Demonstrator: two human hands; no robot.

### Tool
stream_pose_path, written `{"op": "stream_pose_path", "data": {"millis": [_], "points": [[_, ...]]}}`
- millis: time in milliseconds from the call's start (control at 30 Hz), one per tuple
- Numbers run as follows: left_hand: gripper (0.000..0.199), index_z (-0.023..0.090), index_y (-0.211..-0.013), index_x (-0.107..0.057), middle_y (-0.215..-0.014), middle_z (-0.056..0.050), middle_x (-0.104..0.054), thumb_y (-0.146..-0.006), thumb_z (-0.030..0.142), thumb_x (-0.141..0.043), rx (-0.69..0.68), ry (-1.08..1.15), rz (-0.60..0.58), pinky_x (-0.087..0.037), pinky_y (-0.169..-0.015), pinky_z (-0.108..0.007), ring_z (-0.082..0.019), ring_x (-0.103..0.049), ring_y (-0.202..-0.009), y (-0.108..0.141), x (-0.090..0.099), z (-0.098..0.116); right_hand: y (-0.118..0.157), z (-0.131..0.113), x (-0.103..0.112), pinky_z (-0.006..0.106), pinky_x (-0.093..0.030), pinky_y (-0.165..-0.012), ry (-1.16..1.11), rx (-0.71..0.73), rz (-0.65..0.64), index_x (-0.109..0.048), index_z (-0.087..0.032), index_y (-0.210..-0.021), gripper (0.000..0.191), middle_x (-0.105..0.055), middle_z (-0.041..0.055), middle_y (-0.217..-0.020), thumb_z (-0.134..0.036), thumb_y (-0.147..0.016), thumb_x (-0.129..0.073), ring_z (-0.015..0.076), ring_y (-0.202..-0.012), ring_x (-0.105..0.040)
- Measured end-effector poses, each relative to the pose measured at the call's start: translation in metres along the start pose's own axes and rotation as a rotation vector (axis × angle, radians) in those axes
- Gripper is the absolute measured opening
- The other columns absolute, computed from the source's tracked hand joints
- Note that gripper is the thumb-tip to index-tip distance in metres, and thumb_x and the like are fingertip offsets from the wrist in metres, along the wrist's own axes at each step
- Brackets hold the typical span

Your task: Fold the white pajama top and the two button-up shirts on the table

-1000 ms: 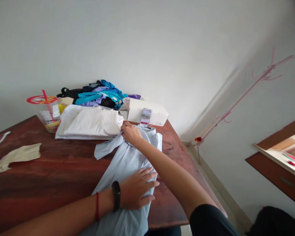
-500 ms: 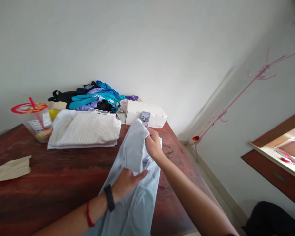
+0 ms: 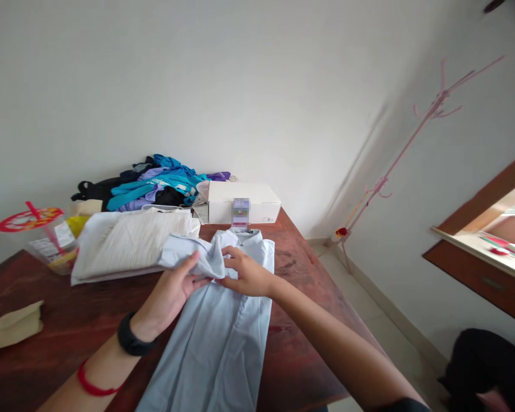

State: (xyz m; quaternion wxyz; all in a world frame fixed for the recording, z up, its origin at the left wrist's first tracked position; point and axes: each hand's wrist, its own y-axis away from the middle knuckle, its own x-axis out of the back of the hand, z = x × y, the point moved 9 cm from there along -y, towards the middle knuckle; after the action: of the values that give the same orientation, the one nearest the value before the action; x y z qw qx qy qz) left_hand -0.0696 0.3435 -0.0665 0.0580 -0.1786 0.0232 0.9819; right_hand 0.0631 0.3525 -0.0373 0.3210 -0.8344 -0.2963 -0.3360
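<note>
A light blue shirt [image 3: 223, 343] lies lengthwise on the dark wooden table, its collar at the far end near the white box. My left hand [image 3: 175, 289], with a black band and a red string on the wrist, grips a raised part of the shirt between thumb and fingers. Close beside it, my right hand [image 3: 244, 272] pinches the same lifted cloth from the right. The raised cloth reaches left to the edge of the folded garments.
Folded white striped garments [image 3: 124, 243] lie left of the shirt, beside a plastic cup [image 3: 47, 243] with a red straw. Behind are a clothes heap [image 3: 154, 183] and a white box [image 3: 257, 200]. Brown paper [image 3: 15, 326] lies at left; a pink rack [image 3: 405, 151] stands right.
My left hand has moved from pointing over the shirt to gripping its cloth. The raised part now extends left, and my right hand has come lower and closer to my left. The view has shifted.
</note>
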Motion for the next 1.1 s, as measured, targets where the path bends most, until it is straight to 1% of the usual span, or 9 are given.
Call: {"op": "stream_pose_path", "data": {"millis": [133,300,367,467,600,800,967,1033,1100], "points": [[0.025,0.018,-0.117,-0.062,-0.120,-0.003,-0.073,-0.092,0.019,-0.056,-0.022,0.146,0.258,-0.058,-0.096,-0.057,-0.027,-0.066,-0.115,-0.013,0.041,0.040,0.007,0.016,0.017,0.043,-0.039,-0.113,0.028,-0.027,0.113,-0.061,-0.027,-0.132,0.041,-0.051,0.0108,-0.145,-0.029,-0.092,-0.068,0.0250,-0.134,-0.051],[0.015,0.025,-0.107,-0.062,-0.111,0.010,-0.075,-0.095,0.032,-0.058,-0.143,-0.176,0.368,-0.055,-0.105,-0.044,-0.025,-0.051,-0.135,-0.031,0.111,0.102,0.051,0.123,0.063,0.047,-0.043,-0.108,0.123,-0.407,0.443,-0.069,-0.021,-0.118,0.028,-0.063,0.0129,-0.127,-0.021,-0.091,-0.064,0.0273,-0.123,-0.057],[0.013,0.024,-0.106,-0.062,-0.106,0.011,-0.076,-0.096,0.030,-0.055,-0.143,-0.230,0.366,-0.054,-0.105,-0.042,-0.025,-0.049,-0.136,-0.042,0.130,0.115,0.068,0.168,0.074,0.048,-0.041,-0.110,0.119,-0.573,0.467,-0.069,-0.017,-0.118,0.030,-0.064,0.0155,-0.127,-0.020,-0.089,-0.065,0.0294,-0.124,-0.057],[0.021,0.018,-0.109,-0.063,-0.105,0.008,-0.077,-0.095,0.017,-0.048,-0.151,-0.191,0.361,-0.051,-0.106,-0.043,-0.025,-0.054,-0.130,-0.059,0.142,0.124,0.075,0.205,0.081,0.044,-0.049,-0.100,0.048,-0.619,0.421,-0.072,-0.016,-0.113,0.028,-0.072,0.0138,-0.116,-0.024,-0.086,-0.070,0.0286,-0.108,-0.066],[0.030,0.007,-0.111,-0.063,-0.111,0.000,-0.076,-0.093,0.014,-0.041,-0.200,-0.093,0.330,-0.044,-0.108,-0.050,-0.028,-0.054,-0.129,-0.075,0.143,0.129,0.071,0.219,0.081,0.037,-0.055,-0.087,-0.050,-0.569,0.354,-0.076,-0.018,-0.103,0.025,-0.077,0.0097,-0.103,-0.031,-0.082,-0.076,0.0262,-0.094,-0.070],[0.017,0.008,-0.103,-0.058,-0.098,0.002,-0.073,-0.096,0.019,-0.046,-0.166,-0.067,0.502,-0.048,-0.106,-0.046,-0.025,-0.057,-0.124,-0.082,0.171,0.114,0.057,0.234,0.071,0.030,-0.050,-0.079,-0.176,-0.436,0.203,-0.076,-0.015,-0.103,0.036,-0.076,0.0099,-0.099,-0.045,-0.086,-0.067,0.0218,-0.087,-0.066],[0.020,0.008,-0.104,-0.056,-0.115,-0.006,-0.071,-0.088,0.003,-0.045,-0.203,-0.094,0.619,-0.053,-0.104,-0.040,-0.022,-0.059,-0.121,-0.094,0.199,0.112,0.066,0.257,0.076,0.026,-0.040,-0.060,-0.108,-0.462,0.097,-0.069,-0.015,-0.067,0.049,-0.064,0.0020,-0.066,-0.061,-0.082,-0.063,0.0160,-0.065,-0.054],[0.023,0.008,-0.106,-0.056,-0.118,-0.010,-0.071,-0.088,0.007,-0.042,-0.219,-0.170,0.599,-0.054,-0.102,-0.044,-0.025,-0.058,-0.126,-0.102,0.205,0.117,0.072,0.264,0.079,0.026,-0.036,-0.057,-0.068,-0.478,0.100,-0.063,-0.016,-0.061,0.052,-0.058,0.0003,-0.061,-0.063,-0.084,-0.059,0.0146,-0.061,-0.049],[0.029,0.007,-0.111,-0.056,-0.117,-0.013,-0.071,-0.088,0.009,-0.038,-0.303,-0.343,0.484,-0.055,-0.101,-0.050,-0.029,-0.056,-0.131,-0.111,0.198,0.129,0.077,0.271,0.081,0.026,-0.033,-0.056,-0.007,-0.501,0.139,-0.060,-0.017,-0.058,0.051,-0.055,-0.0004,-0.059,-0.059,-0.086,-0.057,0.0141,-0.060,-0.047]]}}
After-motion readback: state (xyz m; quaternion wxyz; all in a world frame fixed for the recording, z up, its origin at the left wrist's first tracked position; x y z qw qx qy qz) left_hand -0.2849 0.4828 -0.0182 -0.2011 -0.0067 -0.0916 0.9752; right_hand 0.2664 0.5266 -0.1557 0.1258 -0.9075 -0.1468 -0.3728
